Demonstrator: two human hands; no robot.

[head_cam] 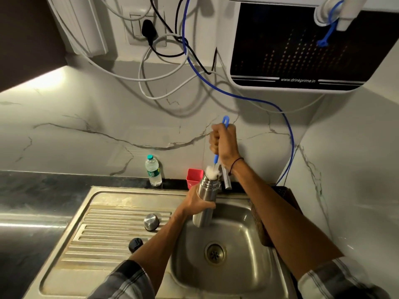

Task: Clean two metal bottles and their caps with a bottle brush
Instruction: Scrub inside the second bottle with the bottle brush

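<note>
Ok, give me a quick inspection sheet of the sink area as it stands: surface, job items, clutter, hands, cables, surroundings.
Surface: steel sink with ribbed drainboard, stained along the ribs.
Job's things: metal bottle held over the basin, white bristles of the bottle brush at its mouth; steel cap and black cap on the drainboard. Second bottle: not clearly seen.
Clutter: plastic water bottle and red cup behind the sink.
Hands: left hand grips the metal bottle; right hand grips the brush handle.
Cables: blue hose, white and black cords hang on the wall.
Surroundings: water purifier, wall socket, marble wall.
</note>
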